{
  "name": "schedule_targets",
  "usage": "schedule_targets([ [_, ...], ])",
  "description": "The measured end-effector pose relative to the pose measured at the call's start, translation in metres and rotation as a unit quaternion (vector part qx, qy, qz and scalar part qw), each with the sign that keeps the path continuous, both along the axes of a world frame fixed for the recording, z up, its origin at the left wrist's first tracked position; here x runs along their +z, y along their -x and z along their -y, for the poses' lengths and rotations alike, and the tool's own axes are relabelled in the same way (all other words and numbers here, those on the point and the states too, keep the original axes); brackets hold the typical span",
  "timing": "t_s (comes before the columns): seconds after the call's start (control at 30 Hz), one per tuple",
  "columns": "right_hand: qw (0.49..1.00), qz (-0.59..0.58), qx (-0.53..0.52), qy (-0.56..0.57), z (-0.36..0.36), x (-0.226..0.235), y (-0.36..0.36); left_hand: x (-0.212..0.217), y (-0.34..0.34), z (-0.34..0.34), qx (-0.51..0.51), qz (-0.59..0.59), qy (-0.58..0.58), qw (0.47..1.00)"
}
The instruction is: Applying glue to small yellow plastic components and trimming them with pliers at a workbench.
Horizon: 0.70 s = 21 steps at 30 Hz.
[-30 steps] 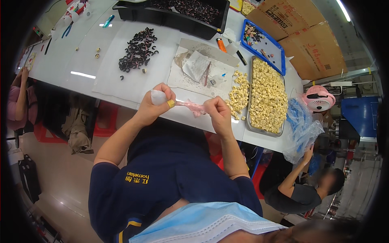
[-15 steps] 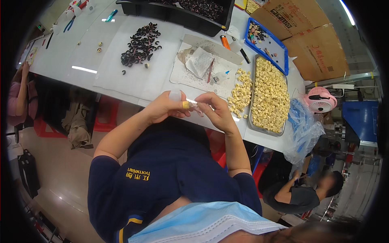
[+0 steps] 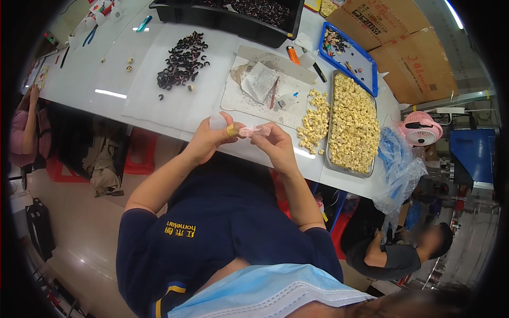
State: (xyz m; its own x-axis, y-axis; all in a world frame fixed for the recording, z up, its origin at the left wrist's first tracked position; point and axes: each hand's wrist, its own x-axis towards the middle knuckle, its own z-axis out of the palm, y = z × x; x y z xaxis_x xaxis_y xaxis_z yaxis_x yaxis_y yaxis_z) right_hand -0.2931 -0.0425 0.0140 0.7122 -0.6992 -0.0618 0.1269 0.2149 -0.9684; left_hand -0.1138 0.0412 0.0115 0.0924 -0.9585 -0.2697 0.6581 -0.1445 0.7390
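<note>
My left hand [image 3: 205, 144] is closed, with a whitish translucent rounded object [image 3: 217, 122], perhaps a small bottle, held against its fingers. A yellow band or small yellow piece [image 3: 231, 130] shows at its thumb tip; I cannot tell which. Between both hands stretches a crumpled pale pink tissue-like scrap [image 3: 251, 130]. My right hand [image 3: 279, 150] pinches the scrap's right end, while its left end meets my left fingertips. Both hands hover just over the table's near edge. Whether something small sits inside the scrap is hidden.
Dark curved pieces [image 3: 183, 61] lie heaped behind my left hand. A cardboard tray [image 3: 233, 95] holds paper and a small bottle [image 3: 289, 100]. To the right stand a metal tray [image 3: 330, 153] of cream pieces and a blue tray [image 3: 375, 79]. A black bin [image 3: 222, 25] is at the back.
The pink scrap shows more fully between my hands, bunched up. My left hand has shifted slightly left, and its index finger has lifted. My right hand has turned a little and sits slightly lower.
</note>
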Motion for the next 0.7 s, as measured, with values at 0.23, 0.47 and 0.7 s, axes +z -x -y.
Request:
schedule_targets([
  [0.23,0.998,-0.039,0.024,0.035,0.002,0.008,0.002,0.000,-0.004,0.005,-0.097,-0.021,0.021,0.995],
  [0.47,0.999,0.005,0.010,0.031,0.006,0.010,0.001,0.002,0.002,0.005,-0.046,0.072,0.065,0.994],
  [0.7,0.899,0.013,-0.133,0.417,0.007,0.004,0.008,-0.009,-0.004,0.011,0.103,0.070,0.066,0.990],
])
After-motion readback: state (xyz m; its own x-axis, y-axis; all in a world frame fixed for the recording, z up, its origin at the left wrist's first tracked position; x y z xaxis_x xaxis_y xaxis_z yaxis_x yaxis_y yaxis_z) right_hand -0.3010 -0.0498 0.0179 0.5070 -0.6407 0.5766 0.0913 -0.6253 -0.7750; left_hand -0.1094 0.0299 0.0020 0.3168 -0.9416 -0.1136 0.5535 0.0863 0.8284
